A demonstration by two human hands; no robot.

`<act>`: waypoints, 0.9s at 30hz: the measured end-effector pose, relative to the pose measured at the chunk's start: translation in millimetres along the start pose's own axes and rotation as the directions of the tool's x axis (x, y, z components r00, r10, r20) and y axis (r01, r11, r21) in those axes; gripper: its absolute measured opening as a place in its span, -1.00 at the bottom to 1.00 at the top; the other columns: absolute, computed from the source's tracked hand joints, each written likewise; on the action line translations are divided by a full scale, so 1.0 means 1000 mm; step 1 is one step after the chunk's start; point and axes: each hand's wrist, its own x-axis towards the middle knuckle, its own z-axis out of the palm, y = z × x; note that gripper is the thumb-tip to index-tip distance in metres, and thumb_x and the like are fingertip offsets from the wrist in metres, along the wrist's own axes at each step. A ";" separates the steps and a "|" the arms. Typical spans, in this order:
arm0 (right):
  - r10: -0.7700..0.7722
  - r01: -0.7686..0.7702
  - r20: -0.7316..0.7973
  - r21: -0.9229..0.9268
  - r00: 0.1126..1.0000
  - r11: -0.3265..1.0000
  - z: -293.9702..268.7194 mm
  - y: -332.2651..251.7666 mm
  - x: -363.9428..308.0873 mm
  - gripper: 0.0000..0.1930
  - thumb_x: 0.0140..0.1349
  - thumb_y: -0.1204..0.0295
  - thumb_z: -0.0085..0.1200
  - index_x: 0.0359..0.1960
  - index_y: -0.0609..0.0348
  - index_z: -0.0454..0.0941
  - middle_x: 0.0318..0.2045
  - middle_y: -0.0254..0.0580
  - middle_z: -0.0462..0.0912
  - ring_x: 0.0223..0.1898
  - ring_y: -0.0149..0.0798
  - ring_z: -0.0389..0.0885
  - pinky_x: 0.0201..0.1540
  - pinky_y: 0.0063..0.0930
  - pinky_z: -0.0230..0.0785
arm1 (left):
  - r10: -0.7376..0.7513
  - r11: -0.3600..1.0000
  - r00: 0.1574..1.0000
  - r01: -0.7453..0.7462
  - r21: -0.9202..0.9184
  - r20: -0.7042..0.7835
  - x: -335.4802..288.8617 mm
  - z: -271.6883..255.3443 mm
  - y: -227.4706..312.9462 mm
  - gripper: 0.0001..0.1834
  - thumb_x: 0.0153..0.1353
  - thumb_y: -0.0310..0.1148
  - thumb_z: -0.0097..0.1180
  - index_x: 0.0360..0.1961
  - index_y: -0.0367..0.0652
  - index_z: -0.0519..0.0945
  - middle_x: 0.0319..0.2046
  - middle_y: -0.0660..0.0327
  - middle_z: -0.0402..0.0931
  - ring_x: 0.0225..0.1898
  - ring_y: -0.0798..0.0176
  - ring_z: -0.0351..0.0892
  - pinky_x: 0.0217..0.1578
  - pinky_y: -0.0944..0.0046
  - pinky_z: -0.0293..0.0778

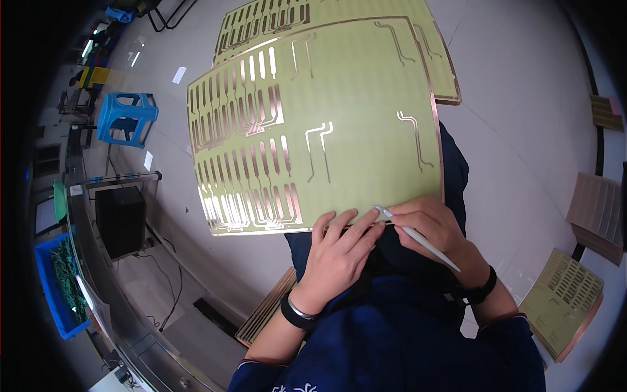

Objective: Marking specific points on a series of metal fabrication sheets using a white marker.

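Observation:
A large pale green circuit board panel with copper traces lies across my lap, its near edge close to my body. My left hand rests on that near edge, fingers stretched out and spread on the surface. Just beside it, my right hand is closed around a slim white pen-shaped tool. The tool's pale bluish tip touches or hovers just over the board by my left fingertips; I cannot tell which. Its tapered rear end points down and right.
Beneath the panel's far side shows another similar board. More boards are stacked at the right, with a brownish stack above them. On the left are a blue stool, a black box and a blue bin of green pieces.

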 end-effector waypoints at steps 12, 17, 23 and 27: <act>-0.027 0.021 -0.070 -0.088 0.997 0.996 0.008 0.002 -0.003 -0.65 -0.13 0.65 0.36 -0.29 0.08 0.54 -0.27 -0.33 0.66 -0.31 -0.23 0.64 -0.26 -0.39 0.50 | -0.017 1.000 1.000 0.017 -0.004 -0.015 0.002 0.002 0.002 -0.52 0.00 -0.44 0.31 0.04 -0.03 0.65 0.15 0.29 0.54 0.08 0.05 0.45 0.16 -0.02 0.27; -0.035 0.030 -0.051 -0.085 0.998 0.996 0.006 0.003 -0.004 -0.66 -0.13 0.63 0.36 -0.29 0.07 0.54 -0.27 -0.36 0.66 -0.33 -0.25 0.63 -0.27 -0.41 0.49 | -0.015 1.000 1.000 0.015 -0.004 -0.013 0.002 0.000 0.001 -0.51 0.00 -0.45 0.31 0.04 -0.04 0.65 0.14 0.30 0.54 0.08 0.05 0.44 0.15 -0.02 0.28; 0.107 -0.100 -0.144 0.052 0.984 0.994 0.004 0.002 -0.005 -0.73 0.00 0.67 0.28 -0.25 0.16 0.56 -0.22 -0.21 0.68 -0.27 -0.21 0.66 -0.19 -0.43 0.52 | -0.048 0.991 0.997 0.039 -0.126 -0.068 0.006 0.005 -0.007 -0.51 0.04 -0.41 0.31 0.07 -0.08 0.63 0.21 0.19 0.48 0.25 -0.06 0.37 0.28 -0.09 0.20; 0.348 -0.241 -0.369 0.305 0.862 0.921 -0.012 0.010 -0.017 -0.89 0.28 0.65 0.10 -0.18 0.33 0.52 -0.16 0.04 0.66 -0.20 -0.29 0.65 -0.12 -0.46 0.52 | -0.031 1.000 0.986 0.031 0.005 0.166 0.025 -0.001 0.014 -0.47 0.11 -0.30 0.29 0.14 -0.15 0.57 0.23 0.10 0.45 0.37 -0.08 0.27 0.36 -0.11 0.14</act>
